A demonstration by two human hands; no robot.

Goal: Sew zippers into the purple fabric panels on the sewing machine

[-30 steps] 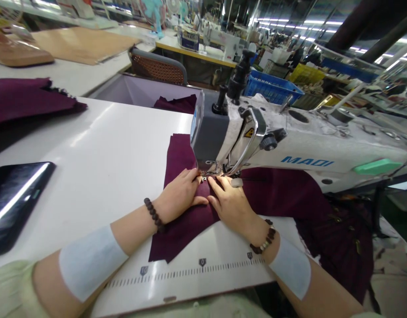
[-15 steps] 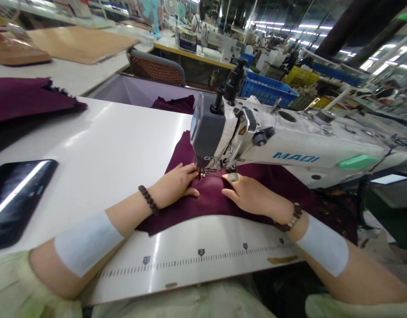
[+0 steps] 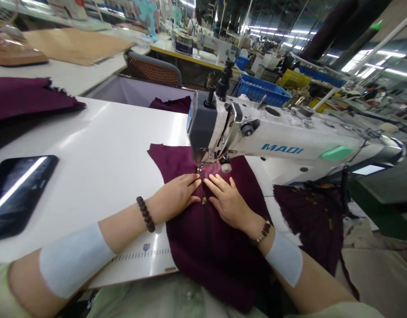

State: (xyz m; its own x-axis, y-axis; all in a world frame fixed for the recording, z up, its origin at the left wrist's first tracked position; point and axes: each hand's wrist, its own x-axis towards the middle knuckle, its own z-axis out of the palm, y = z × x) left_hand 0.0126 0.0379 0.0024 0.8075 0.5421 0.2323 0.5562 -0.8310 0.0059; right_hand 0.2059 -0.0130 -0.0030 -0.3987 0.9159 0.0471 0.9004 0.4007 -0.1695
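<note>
A maroon fabric piece (image 3: 190, 238) lies under the needle area of the sewing machine (image 3: 249, 137) and hangs over the table's front edge. Down its middle runs a dark zipper with a brass-coloured zipper pull (image 3: 204, 201). My left hand (image 3: 176, 196) rests on the fabric left of the zipper, fingers stretched out, tips close to the presser foot (image 3: 199, 168). On the other side my right hand (image 3: 228, 198) lies with fingers spread, fingertips beside the zipper just below the foot. Both hands press on the cloth without gripping it.
A black phone (image 3: 19, 194) lies on the white table (image 3: 110, 137) at left. More maroon cloth (image 3: 27, 97) is at the far left. Maroon pieces with zipper pulls (image 3: 312, 221) hang at right. Behind the machine stands a blue basket (image 3: 263, 90), with a chair (image 3: 153, 70) to its left.
The maroon fabric has been turned, so its zipper now runs toward me and its lower part hangs over the edge. My right hand has moved left and its fingers have spread.
</note>
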